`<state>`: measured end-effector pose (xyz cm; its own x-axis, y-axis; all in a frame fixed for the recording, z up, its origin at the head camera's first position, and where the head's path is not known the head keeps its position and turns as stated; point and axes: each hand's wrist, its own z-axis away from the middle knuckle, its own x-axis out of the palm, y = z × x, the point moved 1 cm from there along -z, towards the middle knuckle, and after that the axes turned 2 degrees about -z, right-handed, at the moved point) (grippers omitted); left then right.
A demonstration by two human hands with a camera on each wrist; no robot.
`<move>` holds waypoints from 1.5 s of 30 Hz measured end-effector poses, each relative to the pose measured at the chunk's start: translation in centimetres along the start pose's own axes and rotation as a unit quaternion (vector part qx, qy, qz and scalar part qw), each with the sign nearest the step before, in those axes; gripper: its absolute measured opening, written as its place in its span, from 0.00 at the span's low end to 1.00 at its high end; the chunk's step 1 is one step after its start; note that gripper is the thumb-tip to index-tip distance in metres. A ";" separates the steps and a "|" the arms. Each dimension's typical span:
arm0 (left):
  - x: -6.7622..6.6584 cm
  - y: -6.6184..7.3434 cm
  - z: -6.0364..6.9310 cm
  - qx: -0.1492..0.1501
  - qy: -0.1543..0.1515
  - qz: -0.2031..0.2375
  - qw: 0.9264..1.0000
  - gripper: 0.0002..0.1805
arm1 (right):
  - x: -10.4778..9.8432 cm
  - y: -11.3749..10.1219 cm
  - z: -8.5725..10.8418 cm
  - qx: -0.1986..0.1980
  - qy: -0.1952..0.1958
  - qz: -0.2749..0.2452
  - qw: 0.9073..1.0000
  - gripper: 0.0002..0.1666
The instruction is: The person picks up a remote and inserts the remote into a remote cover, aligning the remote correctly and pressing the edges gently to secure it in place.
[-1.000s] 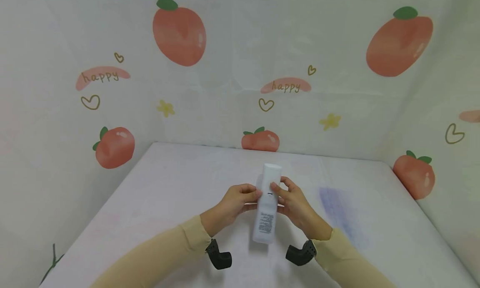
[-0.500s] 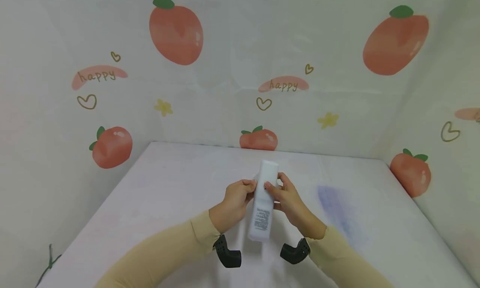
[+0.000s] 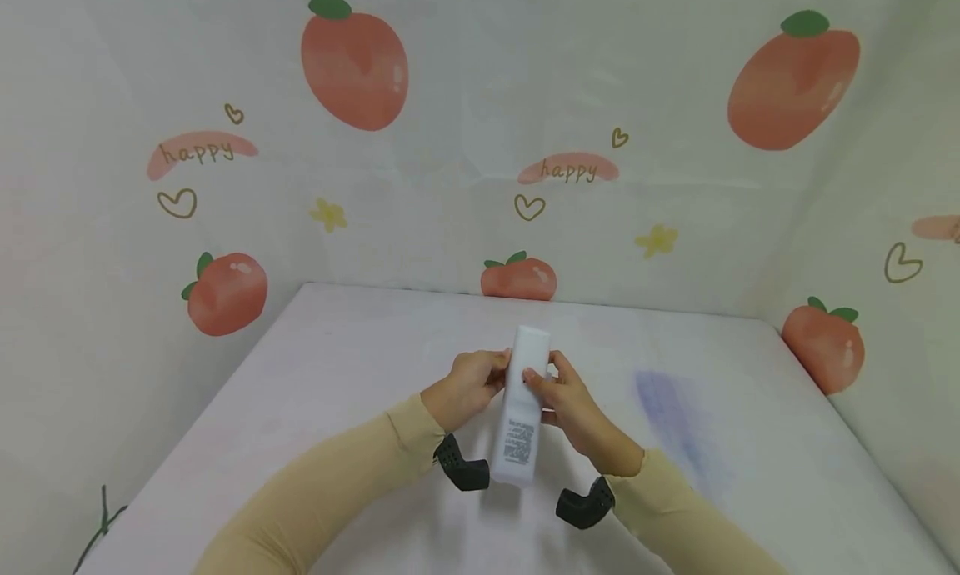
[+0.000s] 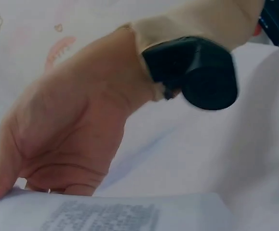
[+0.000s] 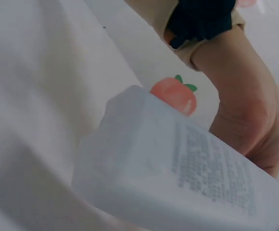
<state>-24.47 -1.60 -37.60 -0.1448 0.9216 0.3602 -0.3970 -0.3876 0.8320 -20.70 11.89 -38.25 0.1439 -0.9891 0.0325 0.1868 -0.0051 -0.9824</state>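
Note:
A long white plastic object (image 3: 517, 404) with rounded edges and a block of grey print on its lower face is held tilted above the table in the head view. My left hand (image 3: 467, 383) pinches its left side near the upper half; some of its fingers are hidden behind. From the other side, my right hand (image 3: 573, 404) grips it, thumb across the front and fingers behind. Close up in the left wrist view, the printed face of the white object (image 4: 125, 214) lies below my left hand (image 4: 67, 130). Its blunt lower end shows in the right wrist view.
A white table (image 3: 360, 325) with a faint bluish stain (image 3: 671, 417) lies beneath the hands. Around it stands a pale curtain (image 3: 450, 100) printed with red fruit. Black wrist-worn cameras (image 3: 461, 465) stick out below both sleeves.
The white object has shifted slightly left with both hands. My right thumb now covers the small dark slot seen on its face earlier. The left wrist has risen a little.

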 end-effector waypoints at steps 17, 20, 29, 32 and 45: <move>-1.2 -0.1 0.1 0.052 -0.097 -0.112 0.988 0.11 | -1.1 -1.3 -0.3 -0.017 0.002 -0.004 1.000 0.22; -1.9 0.0 0.3 0.099 -0.126 -0.167 0.973 0.18 | -1.5 -1.5 -0.3 -0.003 -0.001 -0.002 1.000 0.22; -2.0 -0.1 0.8 0.113 -0.175 -0.295 0.932 0.23 | -1.5 -1.3 -0.2 0.000 -0.012 0.016 1.000 0.26; -1.8 -0.4 0.7 0.110 -0.174 -0.308 0.929 0.22 | -1.4 -1.1 -0.2 0.005 -0.020 0.014 1.000 0.25; -2.2 0.0 0.1 0.107 -0.133 -0.244 0.955 0.23 | -1.8 0.0 -0.2 0.032 -0.034 -0.132 0.990 0.22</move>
<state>-24.02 -3.67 -38.35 0.2564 0.9663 -0.0224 -0.1600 0.0653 0.9850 -21.15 13.64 -38.34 0.1458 -0.9425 0.3006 0.2870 -0.2505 -0.9246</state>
